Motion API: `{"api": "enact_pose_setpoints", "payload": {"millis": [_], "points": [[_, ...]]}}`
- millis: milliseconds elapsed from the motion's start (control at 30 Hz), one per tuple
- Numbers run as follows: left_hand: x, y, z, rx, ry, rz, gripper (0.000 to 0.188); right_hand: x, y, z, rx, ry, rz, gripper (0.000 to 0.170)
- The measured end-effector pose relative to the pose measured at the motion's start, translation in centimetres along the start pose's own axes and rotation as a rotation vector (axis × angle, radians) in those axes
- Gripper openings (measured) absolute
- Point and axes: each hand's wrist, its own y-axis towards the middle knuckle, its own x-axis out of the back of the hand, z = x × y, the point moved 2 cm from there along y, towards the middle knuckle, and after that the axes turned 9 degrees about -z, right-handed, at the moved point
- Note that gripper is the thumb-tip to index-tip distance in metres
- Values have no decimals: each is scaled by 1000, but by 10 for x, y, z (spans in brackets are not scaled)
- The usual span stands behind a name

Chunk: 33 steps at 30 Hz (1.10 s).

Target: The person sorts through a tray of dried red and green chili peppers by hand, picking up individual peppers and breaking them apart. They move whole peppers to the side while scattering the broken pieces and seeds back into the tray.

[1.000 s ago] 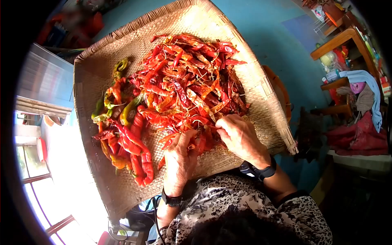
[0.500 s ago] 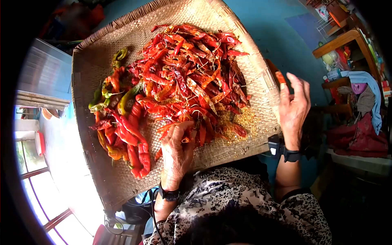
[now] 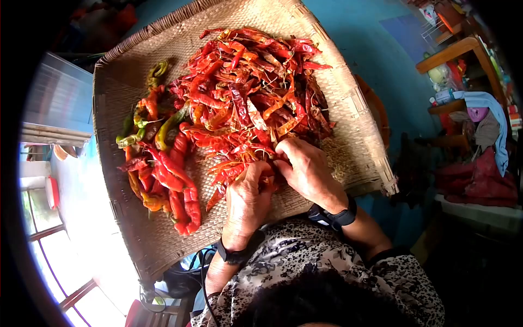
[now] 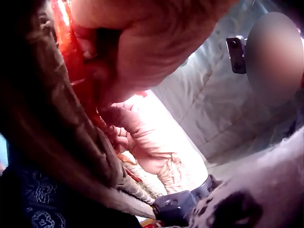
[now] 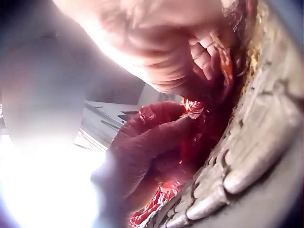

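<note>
The right hand [image 3: 310,171], which half a second ago was out at the right edge of the basket [image 3: 357,117], is now back beside the left hand [image 3: 248,193], which has stayed at the front of the dried peppers [image 3: 239,92]. The right arm now crosses part of the loose seeds [image 3: 336,155]. In the right wrist view, the left thumb and finger are clamped on a red pepper [image 5: 192,105], its end showing between their tips, just beside the right hand. The right fingers are curled round an orange-red piece [image 5: 227,66]; whether both belong to one pepper cannot be told.
</note>
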Motion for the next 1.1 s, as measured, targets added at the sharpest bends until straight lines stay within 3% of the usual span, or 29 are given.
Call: {"api": "enact_pose_setpoints", "payload": {"millis": [233,300,367,433,500,533,600,633,700,767,833,967,1100], "points": [[21,-2,2,34,-260,-116,14,25,1,-6,-242,308,13,10],[26,-3,5,60,-290,-142,14,34,0,-11,-182,389,-132,6],[29,-4,4,77,-315,-130,13,58,7,-16,-82,246,-402,5],[28,-5,6,77,-317,-128,12,87,8,-37,-114,36,-561,4],[27,-7,6,79,-321,-123,12,111,5,-63,-299,-11,-648,11],[26,-8,5,62,-319,-111,12,120,7,-65,-186,-261,-652,16],[27,-7,-3,40,-280,-89,11,129,15,-46,39,-691,-599,27],[26,-7,-3,39,-281,-90,11,125,14,-43,58,-657,-561,29],[23,-7,-5,-49,-230,-90,18,90,3,-32,-134,-93,-478,31],[21,-9,-5,-51,-253,-82,19,56,1,-3,-313,244,11,33],[20,-10,-6,-53,-245,-76,19,18,-4,1,10,188,1,30],[24,-10,-9,-81,-216,-64,20,1,-3,6,13,145,-12,17],[24,-9,-4,-44,-258,-109,20,17,2,-5,-97,308,-58,6]]}}
